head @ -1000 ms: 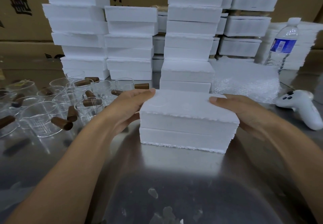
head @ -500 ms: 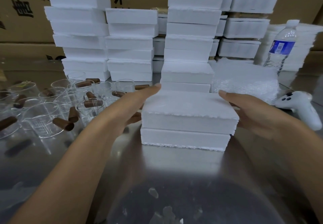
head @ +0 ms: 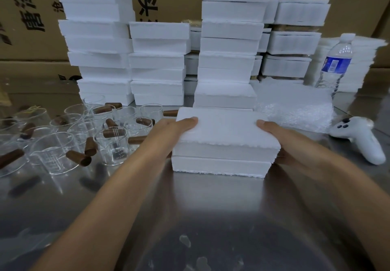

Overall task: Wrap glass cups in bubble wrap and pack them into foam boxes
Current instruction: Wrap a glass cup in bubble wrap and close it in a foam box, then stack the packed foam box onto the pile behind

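One closed foam box [head: 225,139] sits on the table [head: 211,207], gripped at both ends by the hands: left hand [head: 175,131] and right hand [head: 282,142] each have a thumb on its lid. Half a second ago both were spread open beside it. Roughly a dozen glass cups [head: 54,154] stand to the left.

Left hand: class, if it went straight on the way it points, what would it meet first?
The foam box that the left hand grips at its left end; pushed further, the box would probably reach the foam stack behind, though depth is unclear.
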